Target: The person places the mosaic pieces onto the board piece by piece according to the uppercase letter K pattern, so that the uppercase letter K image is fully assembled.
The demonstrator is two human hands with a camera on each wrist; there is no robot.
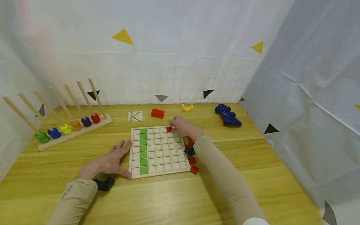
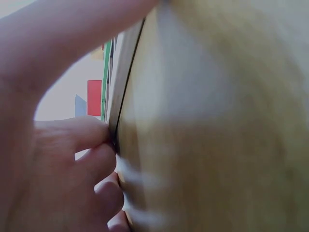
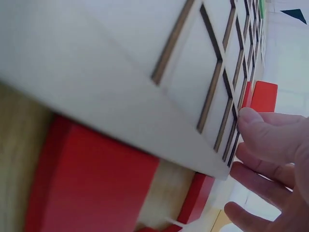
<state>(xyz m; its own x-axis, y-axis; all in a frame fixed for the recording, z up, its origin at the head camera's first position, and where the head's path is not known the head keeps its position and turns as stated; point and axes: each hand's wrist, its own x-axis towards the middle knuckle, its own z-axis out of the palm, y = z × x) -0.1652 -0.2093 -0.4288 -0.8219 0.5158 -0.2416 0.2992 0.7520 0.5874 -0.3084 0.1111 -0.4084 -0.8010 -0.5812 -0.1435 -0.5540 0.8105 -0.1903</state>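
Observation:
A wooden grid board lies flat on the table, with a column of green tiles second from its left edge. My left hand is spread along that edge, thumb at the near corner and fingertips farther up the side. At the far row, my right hand pinches a red tile between thumb and index finger, right at a cell near the far right corner. In the right wrist view, the thumb meets the end of this tile while the other fingers hang loosely beneath.
Loose red tiles lie along the board's right side, partly under my right forearm. Behind the board are a pattern card, a red block and a yellow arch block. A peg rack stands left; a blue game controller lies right.

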